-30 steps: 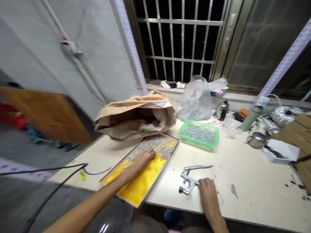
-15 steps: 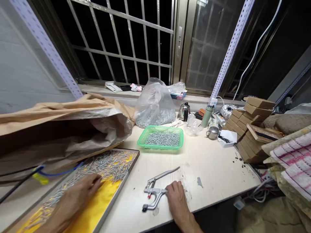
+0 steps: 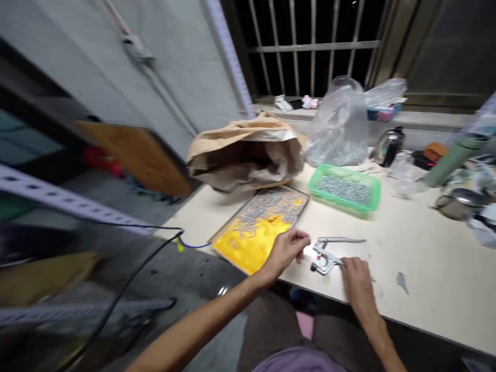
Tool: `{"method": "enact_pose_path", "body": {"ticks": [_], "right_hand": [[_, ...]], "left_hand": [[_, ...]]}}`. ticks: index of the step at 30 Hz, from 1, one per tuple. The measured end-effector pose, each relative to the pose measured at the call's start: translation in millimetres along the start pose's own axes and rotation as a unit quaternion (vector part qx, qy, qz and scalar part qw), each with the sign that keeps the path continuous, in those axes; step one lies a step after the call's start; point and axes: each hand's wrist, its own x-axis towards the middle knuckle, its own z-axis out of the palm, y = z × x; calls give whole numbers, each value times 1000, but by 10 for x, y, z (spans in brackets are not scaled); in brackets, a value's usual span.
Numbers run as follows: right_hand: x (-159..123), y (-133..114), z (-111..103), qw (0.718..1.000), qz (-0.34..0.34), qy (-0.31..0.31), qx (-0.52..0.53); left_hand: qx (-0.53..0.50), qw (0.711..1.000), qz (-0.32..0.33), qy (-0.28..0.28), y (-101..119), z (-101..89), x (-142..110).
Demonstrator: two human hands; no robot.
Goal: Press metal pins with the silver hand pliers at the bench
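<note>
My right hand (image 3: 357,284) is closed around one grip of the silver snap pliers (image 3: 328,262), which lie on the table with their handles spread apart. Just left of the pliers' jaw is my left hand (image 3: 289,247), thumb and fingertips pinched together; whatever they hold is too small and blurred to make out. Behind that hand lies a shallow tray (image 3: 236,266) with a yellow bottom. Many small grey metal pins (image 3: 267,206) are heaped over its far part. More pins fill a green plastic basket (image 3: 377,194) beyond the pliers.
An open brown paper sack (image 3: 248,155) stands behind the tray, next to a clear plastic bag (image 3: 341,124) of metal pieces. A green bottle (image 3: 453,160), a kettle (image 3: 389,144) and a metal cup (image 3: 461,201) stand on the right. A black cable (image 3: 132,279) hangs at left.
My left hand has left the tray of pins and come rightward, close to the pliers. My right hand keeps its hold on the pliers. The view has swung left.
</note>
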Motion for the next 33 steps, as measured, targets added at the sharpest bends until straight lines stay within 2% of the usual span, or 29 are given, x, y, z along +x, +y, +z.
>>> {"method": "enact_pose_path", "body": {"ticks": [2, 4, 6, 9, 11, 13, 18, 22, 26, 28, 31, 33], "right_hand": [[43, 8, -27, 1000, -11, 12, 7], [69, -1, -76, 1000, -11, 4, 15], [82, -23, -134, 1000, -16, -5, 21], [90, -57, -185, 1000, -20, -11, 13], [87, -68, -182, 1000, -13, -13, 4], [73, -68, -153, 1000, -4, -15, -2], [-7, -3, -34, 998, 42, -36, -2], [-90, 36, 66, 998, 51, -48, 9], [-197, -137, 183, 997, 43, -62, 29], [-233, -272, 207, 997, 37, -64, 32], [-210, -388, 141, 998, 41, -43, -1], [-145, -363, 83, 997, 55, -13, -51]], "left_hand": [[-47, 993, 83, 66, 158, -85, -49], [-63, 985, 134, 88, 233, -131, -89], [-51, 991, 112, 50, 158, -113, -99], [-12, 1000, 2, -25, -173, 6, -43], [12, 998, -54, -37, -401, 98, 32], [36, 995, -80, -42, -547, 167, 107], [92, 990, -78, -74, -626, 243, 171], [126, 985, -67, -93, -637, 265, 154], [163, 978, -85, -97, -614, 255, 198], [176, 973, -92, -117, -594, 245, 219], [207, 967, -52, -140, -615, 246, 178], [215, 972, -22, -92, -702, 242, 166]]}}
